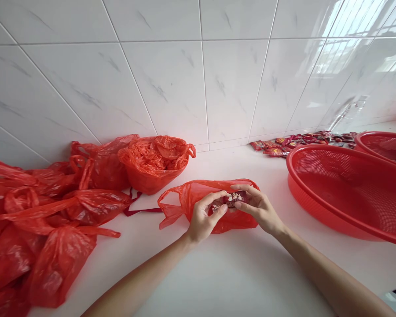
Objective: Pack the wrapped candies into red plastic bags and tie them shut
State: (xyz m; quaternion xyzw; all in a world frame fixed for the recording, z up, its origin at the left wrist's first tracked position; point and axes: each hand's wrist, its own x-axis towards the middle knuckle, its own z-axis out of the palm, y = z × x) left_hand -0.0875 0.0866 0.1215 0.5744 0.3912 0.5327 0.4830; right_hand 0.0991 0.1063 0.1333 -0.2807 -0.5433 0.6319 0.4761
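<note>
A red plastic bag (191,193) lies on the white counter in front of me, its handle loop spread to the left. Over it, my right hand (260,209) pinches a dark red wrapped packet (236,198) with pale printed characters between thumb and fingers. My left hand (206,215) curls around another dark red packet (216,205), its thumb close to the right-hand one. The hands nearly meet, and the fingers hide parts of both packets. How many packets lie underneath I cannot tell.
Filled red bags (62,259) with tied tops crowd the left side. An open bag stuffed with crumpled red bags (155,158) stands by the tiled wall. A dark red ribbon (141,211) lies nearby. To the right are red baskets (317,211) and loose small packets (280,147).
</note>
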